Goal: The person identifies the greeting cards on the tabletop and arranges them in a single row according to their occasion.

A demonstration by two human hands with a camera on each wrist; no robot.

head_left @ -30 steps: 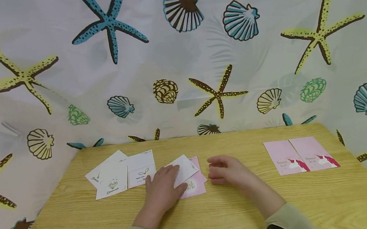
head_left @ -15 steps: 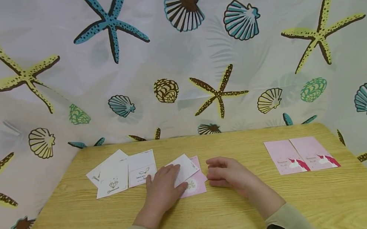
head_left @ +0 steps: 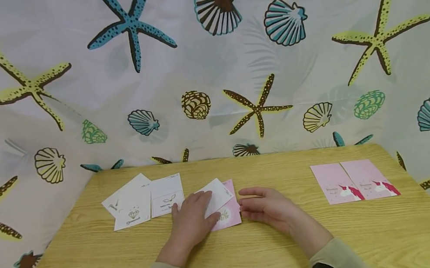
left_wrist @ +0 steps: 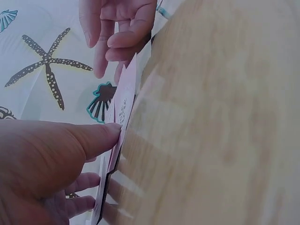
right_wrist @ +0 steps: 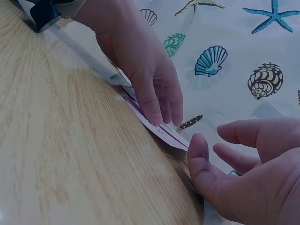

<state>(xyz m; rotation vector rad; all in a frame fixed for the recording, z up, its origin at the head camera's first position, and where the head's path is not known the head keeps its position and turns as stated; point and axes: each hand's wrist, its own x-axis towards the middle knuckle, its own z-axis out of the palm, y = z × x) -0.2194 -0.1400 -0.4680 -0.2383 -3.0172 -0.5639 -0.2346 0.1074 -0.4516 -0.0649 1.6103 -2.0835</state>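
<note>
My left hand (head_left: 192,221) lies palm down with its fingers spread over a small pile of cards in the middle of the table. A white card (head_left: 217,195) is on top, slanted, partly under the fingers. Beneath it shows a pink card (head_left: 230,220) with gold lettering, its left part hidden by the hand. In the left wrist view the thumb (left_wrist: 105,138) presses on the pink card (left_wrist: 124,101). My right hand (head_left: 272,210) is beside the pile, fingers loosely bent and apart, fingertips right at the pink card's right edge. It holds nothing.
Left of the pile lie several white cards: a diamond card (head_left: 132,208) overlapping another white card (head_left: 141,179), and a winged-print card (head_left: 166,185) beside it. Two pink unicorn cards (head_left: 336,182) lie side by side at right. A shell-print cloth (head_left: 207,65) hangs behind the wooden table (head_left: 251,257).
My right hand has shifted slightly left, to the pile's edge. The pink corner that jutted out at the right no longer shows. My left hand stays on the cards.
</note>
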